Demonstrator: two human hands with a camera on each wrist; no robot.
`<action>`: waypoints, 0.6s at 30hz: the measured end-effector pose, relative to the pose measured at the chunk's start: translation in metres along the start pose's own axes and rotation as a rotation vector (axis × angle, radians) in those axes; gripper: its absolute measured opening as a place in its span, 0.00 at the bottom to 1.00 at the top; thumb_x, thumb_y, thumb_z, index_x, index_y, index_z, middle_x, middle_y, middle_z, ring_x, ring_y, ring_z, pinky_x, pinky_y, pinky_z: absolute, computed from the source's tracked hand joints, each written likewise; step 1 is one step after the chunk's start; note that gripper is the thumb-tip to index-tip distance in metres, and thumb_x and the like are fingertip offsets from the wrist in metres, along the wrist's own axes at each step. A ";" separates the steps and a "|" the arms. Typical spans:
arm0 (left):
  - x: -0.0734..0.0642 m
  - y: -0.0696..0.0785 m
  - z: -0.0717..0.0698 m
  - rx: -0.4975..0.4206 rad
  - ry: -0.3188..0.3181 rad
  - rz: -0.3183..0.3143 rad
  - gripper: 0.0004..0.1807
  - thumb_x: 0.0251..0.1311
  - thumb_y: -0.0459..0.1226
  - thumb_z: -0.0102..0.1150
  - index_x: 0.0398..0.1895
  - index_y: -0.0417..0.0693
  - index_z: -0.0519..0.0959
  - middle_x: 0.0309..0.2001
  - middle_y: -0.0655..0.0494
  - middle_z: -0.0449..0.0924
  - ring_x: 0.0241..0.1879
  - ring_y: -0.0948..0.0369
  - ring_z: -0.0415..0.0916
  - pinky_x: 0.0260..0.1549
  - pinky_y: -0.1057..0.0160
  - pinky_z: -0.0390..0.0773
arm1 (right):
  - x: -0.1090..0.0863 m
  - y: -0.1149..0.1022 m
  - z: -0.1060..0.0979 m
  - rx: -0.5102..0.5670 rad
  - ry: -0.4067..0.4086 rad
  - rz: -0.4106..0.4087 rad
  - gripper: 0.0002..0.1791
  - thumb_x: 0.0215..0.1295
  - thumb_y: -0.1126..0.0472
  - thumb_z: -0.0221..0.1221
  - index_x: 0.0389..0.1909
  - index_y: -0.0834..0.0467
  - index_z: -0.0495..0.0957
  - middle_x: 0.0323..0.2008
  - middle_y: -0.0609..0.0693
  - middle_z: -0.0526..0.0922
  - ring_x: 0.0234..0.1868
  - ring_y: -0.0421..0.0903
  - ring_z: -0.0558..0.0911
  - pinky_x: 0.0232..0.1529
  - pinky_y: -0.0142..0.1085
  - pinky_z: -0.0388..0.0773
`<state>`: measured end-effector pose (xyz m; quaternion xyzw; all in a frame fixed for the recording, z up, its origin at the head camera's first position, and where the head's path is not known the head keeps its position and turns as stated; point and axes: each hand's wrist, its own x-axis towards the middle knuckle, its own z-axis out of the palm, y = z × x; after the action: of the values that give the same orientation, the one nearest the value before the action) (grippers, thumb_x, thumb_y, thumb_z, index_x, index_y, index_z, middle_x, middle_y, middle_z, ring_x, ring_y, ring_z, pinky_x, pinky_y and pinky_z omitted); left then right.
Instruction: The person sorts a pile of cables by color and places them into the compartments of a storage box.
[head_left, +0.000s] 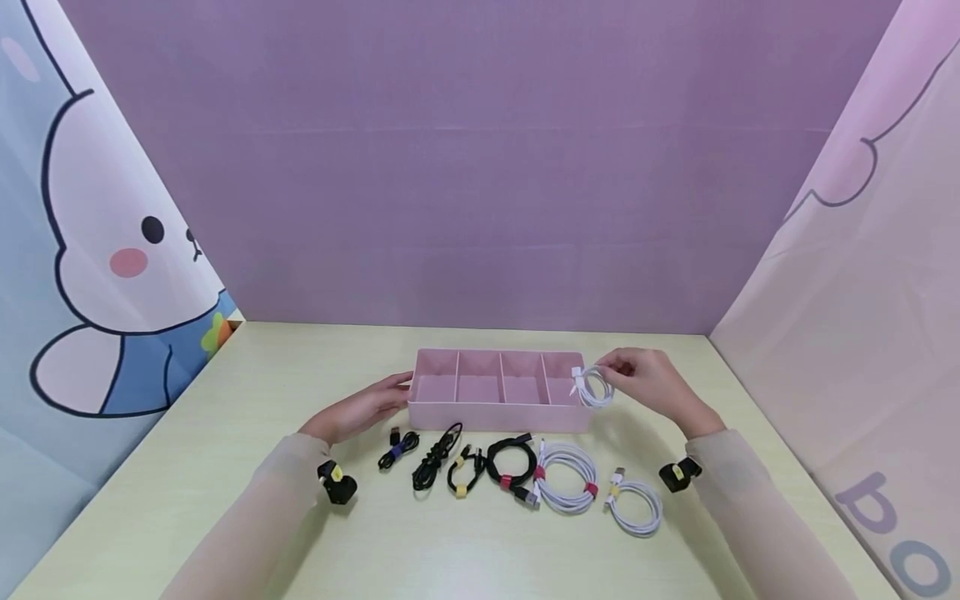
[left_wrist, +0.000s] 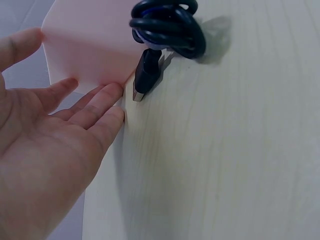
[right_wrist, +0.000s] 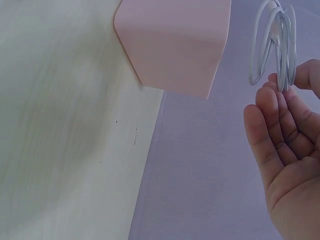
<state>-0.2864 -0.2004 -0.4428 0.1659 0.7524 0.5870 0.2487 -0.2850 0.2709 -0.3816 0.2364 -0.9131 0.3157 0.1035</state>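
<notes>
A pink box with several compartments stands on the table, none of them showing anything inside. My left hand touches the box's left end; in the left wrist view its fairly straight fingertips rest against the pink wall. Between thumb and fingers, my right hand pinches a coiled white cable. That coil hangs at the box's right end, partly in front of the rightmost compartment in the head view. The right wrist view shows the white coil above table height, apart from the box wall.
In front of the box lies a row of bundled cables: black ones at left, a black coil with a red tie, a large white coil and a smaller white coil. A purple backdrop rises behind the table.
</notes>
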 end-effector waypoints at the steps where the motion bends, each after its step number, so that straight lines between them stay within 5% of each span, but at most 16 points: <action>1: 0.000 0.000 0.000 -0.003 0.001 0.000 0.36 0.78 0.41 0.42 0.81 0.44 0.42 0.80 0.47 0.41 0.76 0.47 0.48 0.75 0.51 0.48 | 0.001 0.000 0.000 -0.001 0.001 -0.001 0.05 0.67 0.61 0.64 0.39 0.57 0.87 0.28 0.42 0.84 0.28 0.41 0.79 0.29 0.31 0.79; 18: 0.001 0.001 0.000 -0.011 0.004 0.002 0.36 0.78 0.41 0.42 0.81 0.43 0.41 0.80 0.45 0.43 0.76 0.46 0.49 0.75 0.50 0.48 | 0.014 0.002 0.004 0.000 -0.019 0.019 0.07 0.68 0.59 0.64 0.40 0.57 0.88 0.28 0.42 0.84 0.29 0.42 0.79 0.31 0.33 0.79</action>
<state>-0.2871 -0.2001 -0.4420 0.1639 0.7495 0.5917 0.2475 -0.2983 0.2647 -0.3808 0.2309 -0.9162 0.3143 0.0919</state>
